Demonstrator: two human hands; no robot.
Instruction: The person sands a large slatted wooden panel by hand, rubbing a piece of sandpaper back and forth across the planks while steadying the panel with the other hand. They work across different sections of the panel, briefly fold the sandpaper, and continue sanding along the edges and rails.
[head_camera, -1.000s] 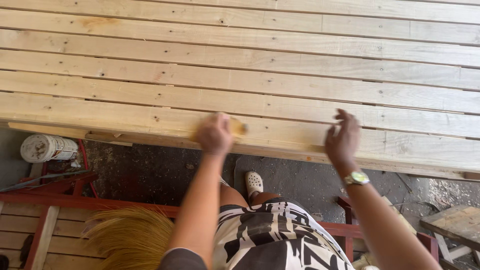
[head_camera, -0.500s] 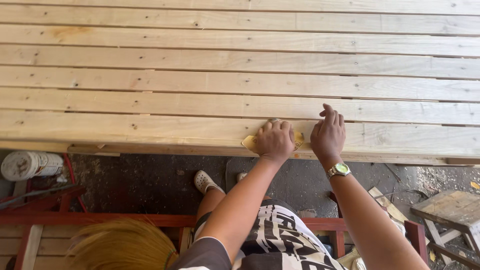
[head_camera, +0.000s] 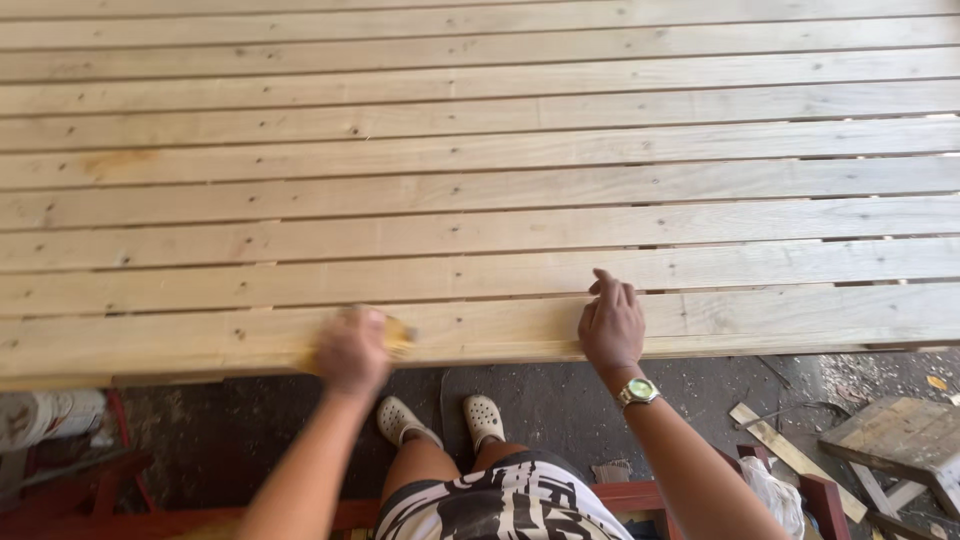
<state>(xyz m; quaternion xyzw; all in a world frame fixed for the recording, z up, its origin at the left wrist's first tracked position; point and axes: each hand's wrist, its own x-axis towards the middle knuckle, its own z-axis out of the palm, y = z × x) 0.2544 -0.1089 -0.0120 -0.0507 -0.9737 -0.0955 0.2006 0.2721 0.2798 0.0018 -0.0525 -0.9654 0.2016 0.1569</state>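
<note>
Sanding step, by the look: left hand (head_camera: 352, 352), blurred, curled round a yellowish sanding pad (head_camera: 398, 335) on the nearest plank (head_camera: 760, 312) w/ right hand (head_camera: 611, 328) flat, fingers together, bracing. Next stroke likely needs even pressure along the grain.

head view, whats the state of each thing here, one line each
left hand: blurred, pressed on a yellowish sanding pad at the near plank's edge
right hand: open, fingers flat on the near plank
slatted wood top: bare pale planks laid side by side, narrow gaps between
wristwatch: strapped on the right wrist
white clogs: on the feet, standing on the dark floor
scrap wood strip: lying loose on the floor at right
</note>
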